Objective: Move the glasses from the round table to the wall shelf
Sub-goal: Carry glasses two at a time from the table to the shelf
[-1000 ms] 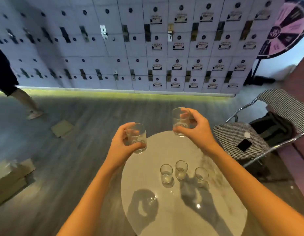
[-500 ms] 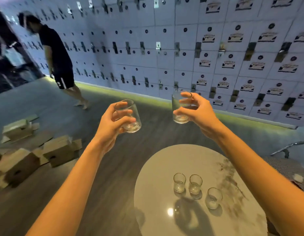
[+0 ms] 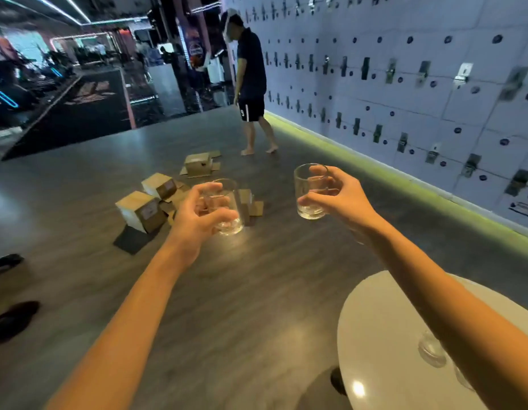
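Left hand [image 3: 197, 224] wraps its fingers [image 3: 208, 188] round one glass [image 3: 230, 213] at 12 o'clock. Right hand [image 3: 338, 201] grips a second glass [image 3: 308, 199] at 1. Carry both upright, skirting the boxes [image 3: 141, 211] at 11 (no shelf visible yet). Small glasses [image 3: 431, 350] sit on the worktop [image 3: 375, 321] at 5.

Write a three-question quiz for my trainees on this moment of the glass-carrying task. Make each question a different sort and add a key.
1. True or false: the left hand is empty.
2. What does the right hand grip? A) a phone B) a clear tumbler C) a cardboard box
3. Fill the gap: a small glass stands on the round ____.
Key: 1 false, it grips the left tumbler; 2 B; 3 table.
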